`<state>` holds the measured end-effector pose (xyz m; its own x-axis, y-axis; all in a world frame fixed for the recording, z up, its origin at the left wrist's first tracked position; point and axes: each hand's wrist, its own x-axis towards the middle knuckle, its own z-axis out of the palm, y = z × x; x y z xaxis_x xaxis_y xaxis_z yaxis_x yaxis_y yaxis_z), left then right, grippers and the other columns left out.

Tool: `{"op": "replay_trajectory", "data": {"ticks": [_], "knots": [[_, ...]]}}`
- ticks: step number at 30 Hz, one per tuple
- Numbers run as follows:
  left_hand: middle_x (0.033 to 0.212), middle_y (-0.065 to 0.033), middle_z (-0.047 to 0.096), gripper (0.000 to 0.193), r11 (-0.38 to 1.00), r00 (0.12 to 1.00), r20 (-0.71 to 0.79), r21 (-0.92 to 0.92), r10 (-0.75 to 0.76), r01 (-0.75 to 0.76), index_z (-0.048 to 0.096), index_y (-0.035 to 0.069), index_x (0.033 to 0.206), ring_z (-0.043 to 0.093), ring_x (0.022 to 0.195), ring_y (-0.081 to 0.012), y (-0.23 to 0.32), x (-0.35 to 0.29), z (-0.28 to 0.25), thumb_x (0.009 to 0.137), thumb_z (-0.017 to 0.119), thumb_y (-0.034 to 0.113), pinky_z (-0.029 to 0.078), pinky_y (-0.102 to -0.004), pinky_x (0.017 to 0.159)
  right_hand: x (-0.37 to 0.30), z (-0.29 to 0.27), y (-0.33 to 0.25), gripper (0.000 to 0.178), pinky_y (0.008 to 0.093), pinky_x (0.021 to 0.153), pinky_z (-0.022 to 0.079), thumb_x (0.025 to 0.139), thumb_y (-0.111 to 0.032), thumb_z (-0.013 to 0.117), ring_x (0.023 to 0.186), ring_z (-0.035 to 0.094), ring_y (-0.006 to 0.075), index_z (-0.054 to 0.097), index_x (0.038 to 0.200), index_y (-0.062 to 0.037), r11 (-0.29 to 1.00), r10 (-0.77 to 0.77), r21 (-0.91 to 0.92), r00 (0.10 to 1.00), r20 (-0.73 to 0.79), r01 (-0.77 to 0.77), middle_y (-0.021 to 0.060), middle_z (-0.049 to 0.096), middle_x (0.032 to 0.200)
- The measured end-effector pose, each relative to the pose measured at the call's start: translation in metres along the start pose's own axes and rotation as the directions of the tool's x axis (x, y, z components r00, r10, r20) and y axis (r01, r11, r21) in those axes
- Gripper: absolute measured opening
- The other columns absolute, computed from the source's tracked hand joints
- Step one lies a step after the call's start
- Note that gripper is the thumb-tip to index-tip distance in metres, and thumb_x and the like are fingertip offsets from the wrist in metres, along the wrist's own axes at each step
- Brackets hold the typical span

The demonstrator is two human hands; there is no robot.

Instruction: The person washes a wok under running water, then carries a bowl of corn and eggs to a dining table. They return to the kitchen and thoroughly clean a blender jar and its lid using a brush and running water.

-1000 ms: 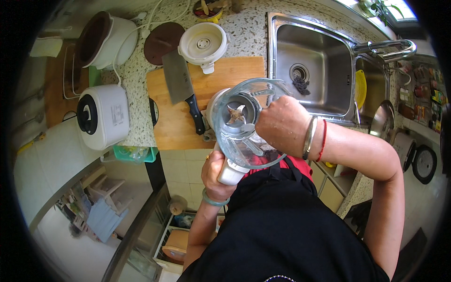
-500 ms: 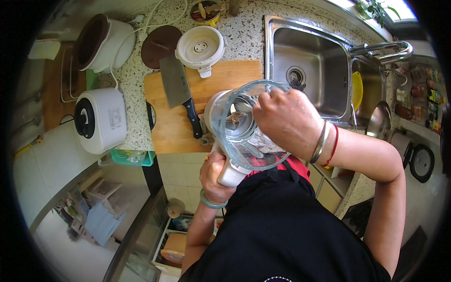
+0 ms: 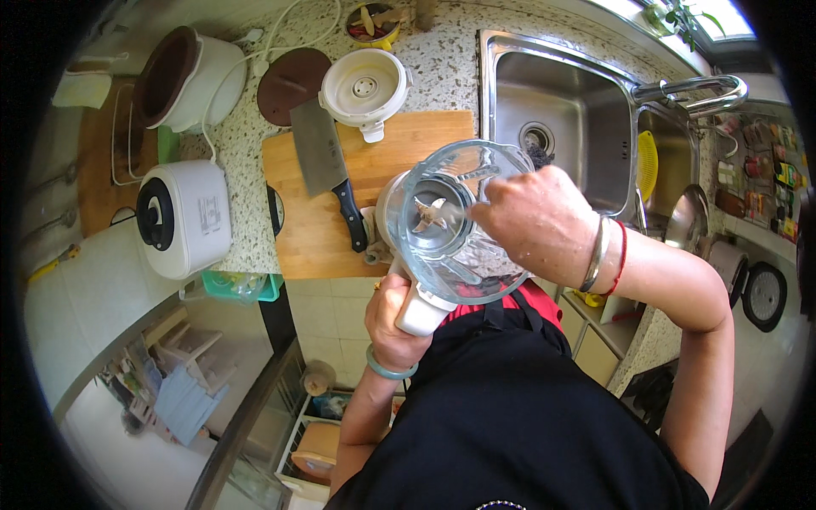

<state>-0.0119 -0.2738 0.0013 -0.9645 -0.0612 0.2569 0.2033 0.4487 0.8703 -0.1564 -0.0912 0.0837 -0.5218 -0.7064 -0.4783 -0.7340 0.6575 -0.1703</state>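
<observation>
My left hand (image 3: 394, 321) is wrapped round the white handle of a clear glass blender jar (image 3: 470, 293). The jar tilts with its mouth toward me, its base over the front right of the wooden cutting board (image 3: 293, 229). Metal blades (image 3: 432, 214) show at its bottom. My right hand (image 3: 537, 223) is closed at the right side of the jar's mouth; its curled fingers hide whatever they hold. On the board left of the jar lies a cleaver (image 3: 319, 153) with a black handle. A crumpled cloth (image 3: 376, 242) touches the jar's base.
A white lid-like part (image 3: 361, 83) sits at the board's far edge, beside a brown round lid (image 3: 291, 85). Leftward stand a white appliance (image 3: 189, 217) and a white pot (image 3: 208, 81) with a brown interior. On the right is a steel sink (image 3: 565, 102) with a faucet (image 3: 705, 93).
My right hand has moved slightly right and down, away from the jar's middle, so the blades show more plainly. My left hand keeps its grip on the handle.
</observation>
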Motion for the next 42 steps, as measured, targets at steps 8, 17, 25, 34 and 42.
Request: {"op": "replay_trajectory", "data": {"ticks": [8,17,25,34,42], "knots": [[0.089,-0.0122,0.066,0.037,0.999,0.999,0.010,0.002,-0.054,0.054,0.058,0.000,0.098,0.065,0.077,-0.0237,-0.002,-0.006,-0.001,0.069,0.080,0.005,0.049,-0.0311,0.069,0.013,0.019,-0.001,0.010,0.0307,0.062,0.051,0.079,-0.015,0.064,0.077,0.068,0.0191,0.068,0.084,-0.0074,0.971,-0.041,-0.236,0.999,0.027,0.046,0.0060,0.066,0.076],[0.091,-0.0164,0.068,0.030,0.999,0.999,0.016,-0.017,0.037,-0.037,0.058,0.002,0.093,0.067,0.078,-0.0282,-0.001,-0.004,0.003,0.071,0.079,0.004,0.052,-0.0342,0.069,0.009,0.034,-0.018,0.013,0.0419,0.068,0.055,0.075,-0.011,0.061,0.079,0.070,0.0332,0.071,0.078,-0.0022,0.911,-0.016,0.410,0.992,0.122,-0.035,0.0178,0.069,0.079],[0.088,-0.0171,0.067,0.032,0.994,0.994,0.020,0.034,0.108,-0.108,0.059,0.000,0.098,0.067,0.075,-0.0317,-0.006,-0.006,0.001,0.073,0.078,0.008,0.052,-0.0360,0.068,-0.003,0.024,-0.019,0.008,0.0333,0.062,0.053,0.075,-0.018,0.067,0.076,0.071,0.0220,0.074,0.074,-0.0127,0.989,-0.150,0.023,0.976,0.156,0.148,0.0066,0.072,0.076],[0.089,-0.0186,0.067,0.039,0.983,0.988,0.024,0.097,0.153,-0.154,0.056,-0.001,0.104,0.068,0.077,-0.0341,-0.005,-0.007,-0.001,0.075,0.078,0.010,0.053,-0.0383,0.069,-0.005,0.021,-0.015,0.010,0.0383,0.064,0.056,0.073,-0.015,0.066,0.076,0.071,0.0255,0.073,0.076,-0.0084,0.995,-0.095,0.052,0.985,0.146,0.089,0.0096,0.072,0.078],[0.080,-0.0122,0.064,0.032,0.990,0.995,-0.003,0.104,0.096,-0.095,0.055,0.004,0.087,0.067,0.070,-0.0294,0.000,-0.003,0.002,0.072,0.082,0.010,0.053,-0.0350,0.062,-0.008,0.036,-0.011,0.011,0.0400,0.065,0.056,0.074,-0.015,0.065,0.076,0.071,0.0296,0.072,0.074,-0.0069,0.947,-0.145,0.306,0.982,0.119,0.103,0.0136,0.070,0.076]]}}
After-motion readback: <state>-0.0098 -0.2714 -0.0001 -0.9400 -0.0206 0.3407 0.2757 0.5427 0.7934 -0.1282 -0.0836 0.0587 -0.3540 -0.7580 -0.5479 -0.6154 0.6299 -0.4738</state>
